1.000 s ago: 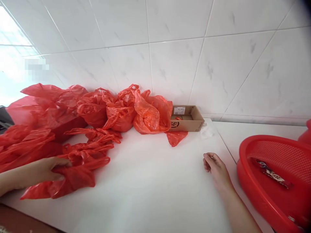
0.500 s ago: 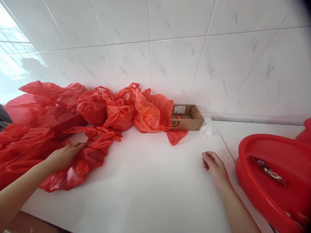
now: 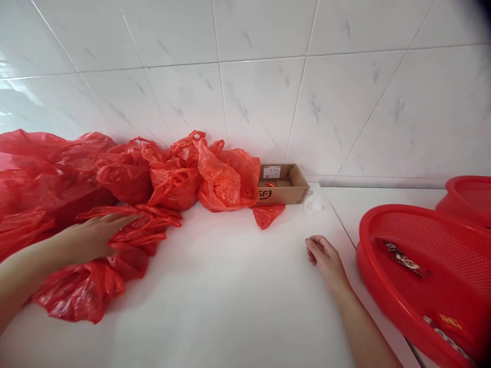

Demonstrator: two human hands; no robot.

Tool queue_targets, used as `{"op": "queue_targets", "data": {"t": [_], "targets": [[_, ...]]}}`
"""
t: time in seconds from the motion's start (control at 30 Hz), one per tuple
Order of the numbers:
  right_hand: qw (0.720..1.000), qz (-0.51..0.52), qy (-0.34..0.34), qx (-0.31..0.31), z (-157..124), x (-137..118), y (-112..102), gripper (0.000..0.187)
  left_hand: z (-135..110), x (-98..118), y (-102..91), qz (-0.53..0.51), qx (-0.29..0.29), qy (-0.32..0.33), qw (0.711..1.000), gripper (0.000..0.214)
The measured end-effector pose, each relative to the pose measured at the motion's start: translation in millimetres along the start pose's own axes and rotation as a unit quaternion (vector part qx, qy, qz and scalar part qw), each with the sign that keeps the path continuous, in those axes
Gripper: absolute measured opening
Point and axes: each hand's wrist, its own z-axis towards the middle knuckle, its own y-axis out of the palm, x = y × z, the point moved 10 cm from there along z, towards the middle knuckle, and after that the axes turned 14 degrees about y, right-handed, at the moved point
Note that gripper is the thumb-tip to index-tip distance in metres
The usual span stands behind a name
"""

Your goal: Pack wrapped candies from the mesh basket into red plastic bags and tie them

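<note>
My left hand (image 3: pixel 94 236) reaches over a knotted red plastic bag (image 3: pixel 132 258) at the front of a row of bags. Its fingers are stretched out and lie along the bag's crumpled top; the fingertips partly blend with the folds. A loose lower part of red plastic (image 3: pixel 82 291) spreads on the white table below the wrist. On the right side of the table rests my right hand (image 3: pixel 326 260), thumb against curled fingers, with nothing visible in it. Just beyond it to the right stands a red plastic basket (image 3: pixel 383 271) holding a dark wrapped snack (image 3: pixel 404 259).
Against the tiled wall stand several filled red bags (image 3: pixel 230 184) and a brown cardboard box (image 3: pixel 286 195) with a small red item inside. Crumpled white tissue (image 3: pixel 313 202) lies beside the box. A second red basket (image 3: pixel 470 197) is at the far right.
The view has swung right, so more of the baskets shows. My left hand has flattened, its fingers straighter over the bag's top. My right hand keeps its curled pose.
</note>
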Motion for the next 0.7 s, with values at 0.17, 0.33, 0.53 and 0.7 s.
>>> {"op": "queue_targets", "data": {"t": [0.17,0.33,0.53,0.7], "targets": [[1.0,-0.005,-0.011,-0.001,-1.7,-4.2,4.2,0.036,80.1,159.4,-83.4,0.075,0.11,0.199,0.971,0.06],[0.999,-0.034,-0.017,0.013,-6.9,-8.8,5.3,0.035,139.1,239.3,-65.7,0.197,0.11,0.331,0.916,0.087],[0.986,-0.104,-0.071,-0.113,-27.9,-79.5,97.1,0.024,124.1,211.2,-44.7,0.182,0.164,0.366,0.898,0.035],[0.934,-0.226,-0.267,-0.076,-22.3,-157.3,203.4,0.024,85.7,202.3,-27.1,0.168,0.182,0.376,0.893,0.026]]}}
